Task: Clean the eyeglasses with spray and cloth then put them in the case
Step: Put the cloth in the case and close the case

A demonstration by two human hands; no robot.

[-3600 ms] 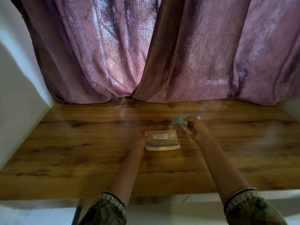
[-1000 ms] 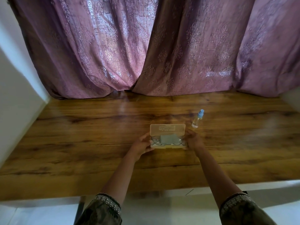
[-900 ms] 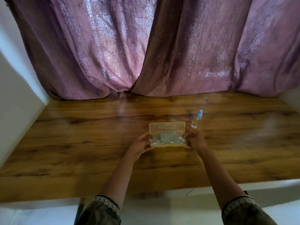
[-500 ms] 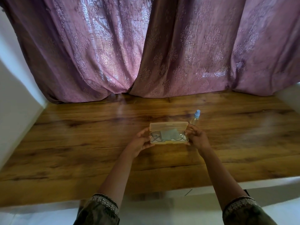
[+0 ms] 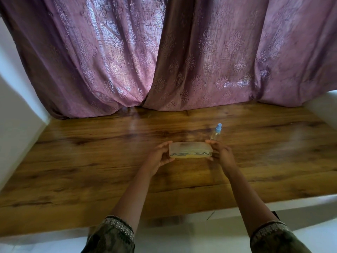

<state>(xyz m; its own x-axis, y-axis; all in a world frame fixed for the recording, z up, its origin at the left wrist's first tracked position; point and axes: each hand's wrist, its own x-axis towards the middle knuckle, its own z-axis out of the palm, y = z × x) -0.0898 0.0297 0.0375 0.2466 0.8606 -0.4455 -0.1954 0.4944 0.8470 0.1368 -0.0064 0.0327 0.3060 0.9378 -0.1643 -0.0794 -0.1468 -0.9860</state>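
Note:
A pale translucent glasses case (image 5: 189,149) lies on the wooden table (image 5: 91,170), its lid folded down over the base. Through its front wall I can make out the dark frame of the eyeglasses (image 5: 187,153) inside. The cloth is hidden under the lid. My left hand (image 5: 159,155) grips the case's left end with fingers curled over the top. My right hand (image 5: 221,152) grips its right end the same way. A small clear spray bottle (image 5: 216,132) with a blue cap stands just behind my right hand.
Purple patterned curtains (image 5: 164,61) hang along the table's far edge. White walls (image 5: 16,115) close in on the left and at the far right. The table's near edge runs below my forearms.
The cloth went into the case on top of the glasses. Both hands then took the case's ends and swung the upright lid down onto the base.

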